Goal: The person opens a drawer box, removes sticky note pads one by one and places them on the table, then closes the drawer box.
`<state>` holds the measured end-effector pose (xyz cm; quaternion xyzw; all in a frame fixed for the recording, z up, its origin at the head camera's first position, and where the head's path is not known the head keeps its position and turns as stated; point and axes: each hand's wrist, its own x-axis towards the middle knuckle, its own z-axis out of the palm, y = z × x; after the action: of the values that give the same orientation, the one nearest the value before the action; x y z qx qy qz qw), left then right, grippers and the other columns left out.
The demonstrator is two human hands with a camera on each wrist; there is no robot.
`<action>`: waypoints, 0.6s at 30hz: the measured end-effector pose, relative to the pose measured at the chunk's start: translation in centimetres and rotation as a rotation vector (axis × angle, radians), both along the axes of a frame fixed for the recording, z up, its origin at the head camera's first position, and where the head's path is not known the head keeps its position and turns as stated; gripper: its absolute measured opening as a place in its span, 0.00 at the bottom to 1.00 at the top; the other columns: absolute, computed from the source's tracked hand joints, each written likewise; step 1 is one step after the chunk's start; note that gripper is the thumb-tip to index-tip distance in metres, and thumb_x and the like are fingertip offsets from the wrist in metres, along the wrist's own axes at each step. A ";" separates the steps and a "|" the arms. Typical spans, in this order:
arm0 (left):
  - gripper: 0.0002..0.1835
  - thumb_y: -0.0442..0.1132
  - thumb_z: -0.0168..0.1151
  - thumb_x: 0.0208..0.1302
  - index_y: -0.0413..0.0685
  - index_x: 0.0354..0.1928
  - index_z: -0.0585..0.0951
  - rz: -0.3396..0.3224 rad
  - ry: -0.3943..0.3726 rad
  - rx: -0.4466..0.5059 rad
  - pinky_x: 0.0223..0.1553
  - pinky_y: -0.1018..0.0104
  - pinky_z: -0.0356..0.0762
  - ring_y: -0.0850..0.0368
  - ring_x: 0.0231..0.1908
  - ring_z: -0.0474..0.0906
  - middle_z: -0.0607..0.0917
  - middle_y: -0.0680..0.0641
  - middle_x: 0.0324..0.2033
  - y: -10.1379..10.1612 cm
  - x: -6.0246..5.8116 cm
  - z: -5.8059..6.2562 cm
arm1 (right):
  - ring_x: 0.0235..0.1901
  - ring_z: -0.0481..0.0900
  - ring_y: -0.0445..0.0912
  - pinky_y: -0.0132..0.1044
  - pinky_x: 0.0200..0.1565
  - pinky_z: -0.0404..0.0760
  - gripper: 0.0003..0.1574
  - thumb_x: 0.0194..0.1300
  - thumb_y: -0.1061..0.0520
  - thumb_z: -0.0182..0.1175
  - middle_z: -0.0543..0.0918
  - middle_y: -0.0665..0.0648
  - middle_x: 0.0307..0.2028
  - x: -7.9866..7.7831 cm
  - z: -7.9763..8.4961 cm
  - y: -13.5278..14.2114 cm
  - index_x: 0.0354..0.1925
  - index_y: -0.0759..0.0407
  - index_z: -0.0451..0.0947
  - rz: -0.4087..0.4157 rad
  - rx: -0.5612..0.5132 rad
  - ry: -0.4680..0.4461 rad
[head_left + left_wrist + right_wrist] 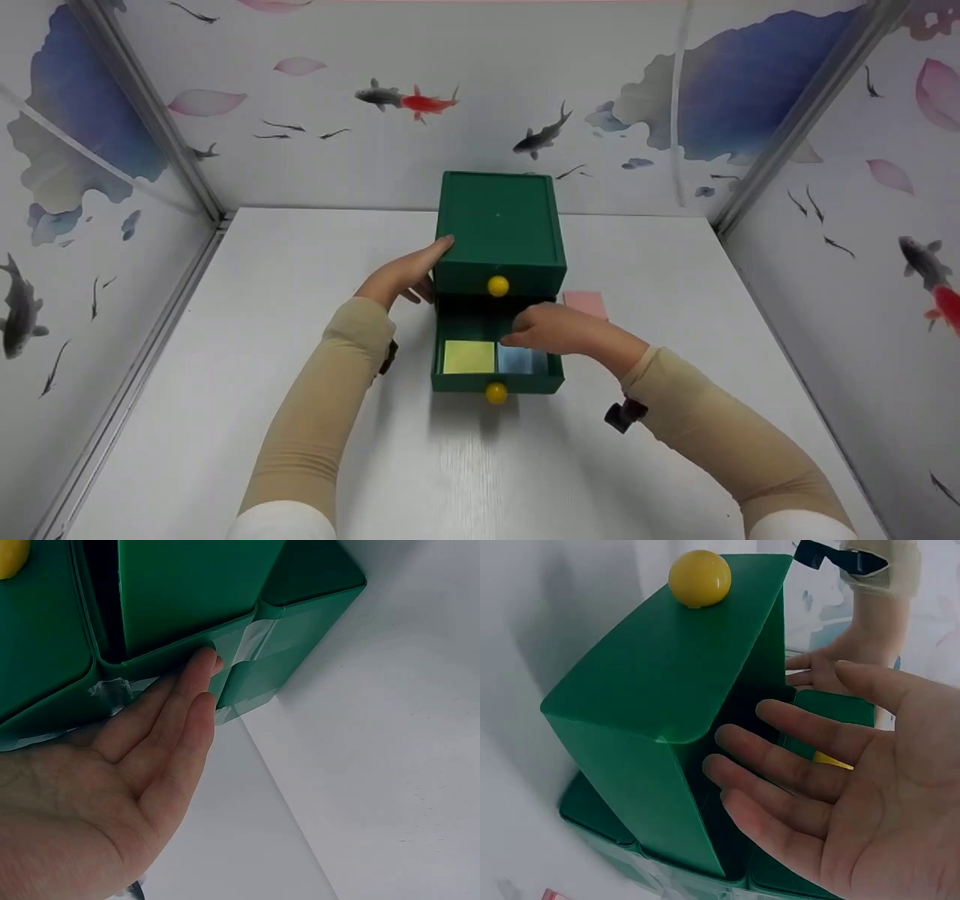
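Observation:
A green drawer cabinet (pixel 496 217) stands on the white table, its lower drawer (pixel 459 384) pulled out. Inside that drawer, a yellow paper pad (pixel 469 357) lies to the left of a blue paper pad (pixel 529 362). My left hand (pixel 405 274) rests on the cabinet's left side, thumb at the top edge; in the left wrist view its straight fingers lie along the taped side wall. Over the drawer's right part reaches my right hand (pixel 559 328), partly covering the blue pad. Seen from the right wrist, its fingers (pixel 780 765) are extended at the drawer opening, holding nothing.
A pink paper square (pixel 586 303) lies on the table to the right of the cabinet. Round yellow knobs stick out from the upper front (pixel 498 286) and the lower drawer front. White panels (pixel 480 45) printed with fish enclose the table at the back and sides.

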<state>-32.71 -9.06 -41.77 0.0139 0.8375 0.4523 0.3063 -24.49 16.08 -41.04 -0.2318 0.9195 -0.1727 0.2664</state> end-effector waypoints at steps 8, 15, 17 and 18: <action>0.52 0.76 0.29 0.64 0.39 0.74 0.56 -0.011 -0.015 0.022 0.59 0.44 0.68 0.37 0.54 0.77 0.76 0.29 0.55 0.1 -0.1 -0.1 | 0.33 0.73 0.48 0.41 0.38 0.74 0.26 0.72 0.40 0.54 0.81 0.60 0.35 -1.6 -0.5 -0.9 0.46 0.61 0.82 0.008 0.139 -0.088; 0.52 0.77 0.28 0.64 0.40 0.74 0.57 -0.002 -0.011 0.019 0.58 0.45 0.69 0.38 0.53 0.77 0.77 0.30 0.55 0.0 -0.1 -0.1 | 0.35 0.74 0.48 0.42 0.43 0.75 0.25 0.72 0.40 0.54 0.80 0.58 0.35 -2.6 -1.2 -1.3 0.47 0.60 0.81 -0.002 0.187 -0.107; 0.52 0.77 0.28 0.64 0.40 0.74 0.57 -0.002 -0.010 0.020 0.58 0.46 0.69 0.38 0.54 0.77 0.76 0.30 0.56 0.0 -0.1 -0.1 | 0.33 0.74 0.47 0.41 0.42 0.74 0.26 0.71 0.40 0.55 0.78 0.56 0.30 -2.7 -1.4 -1.4 0.45 0.61 0.81 -0.002 0.197 -0.109; 0.52 0.77 0.28 0.64 0.40 0.74 0.57 -0.004 -0.010 0.019 0.57 0.46 0.70 0.37 0.54 0.77 0.76 0.30 0.55 0.0 -0.1 -0.1 | 0.32 0.73 0.47 0.41 0.41 0.74 0.26 0.71 0.40 0.55 0.76 0.55 0.27 -2.8 -1.5 -1.4 0.44 0.61 0.82 0.002 0.201 -0.109</action>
<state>-32.77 -9.07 -41.88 0.0161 0.8318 0.4596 0.3110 -27.29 14.63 -42.52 -0.1954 0.9160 -0.0918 0.3381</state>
